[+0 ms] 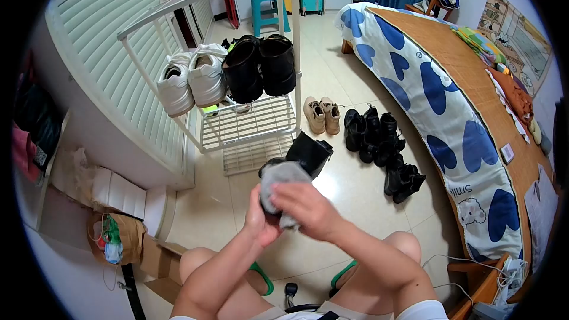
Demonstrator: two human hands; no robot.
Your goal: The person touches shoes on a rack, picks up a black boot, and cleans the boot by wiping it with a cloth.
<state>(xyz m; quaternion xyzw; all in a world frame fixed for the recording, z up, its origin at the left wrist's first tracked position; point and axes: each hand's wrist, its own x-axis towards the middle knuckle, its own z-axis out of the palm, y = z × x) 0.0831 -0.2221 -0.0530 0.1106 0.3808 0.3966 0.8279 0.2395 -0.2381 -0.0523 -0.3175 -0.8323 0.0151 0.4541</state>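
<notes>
Between my two hands is a black boot point(309, 150), its shaft pointing away from me. A grey cloth point(283, 179) lies over the nearer part, hiding much of its shape. My left hand point(259, 219) is closed around the near end from the left and below. My right hand point(308, 207) presses the cloth onto the boot from the right, its fingers slightly blurred. Beyond the hands, a white shoe rack point(249, 120) holds a pair of white sneakers point(206, 80) and a pair of black shoes point(277, 71) on its upper level.
Beige ankle boots point(323, 115) and several black boots point(372, 133) stand on the floor between rack and bed point(438, 83). At left are a paper bag point(133, 238) and an open cardboard box point(160, 259). Cables point(459, 261) hang at right. A teal stool point(265, 6) stands behind.
</notes>
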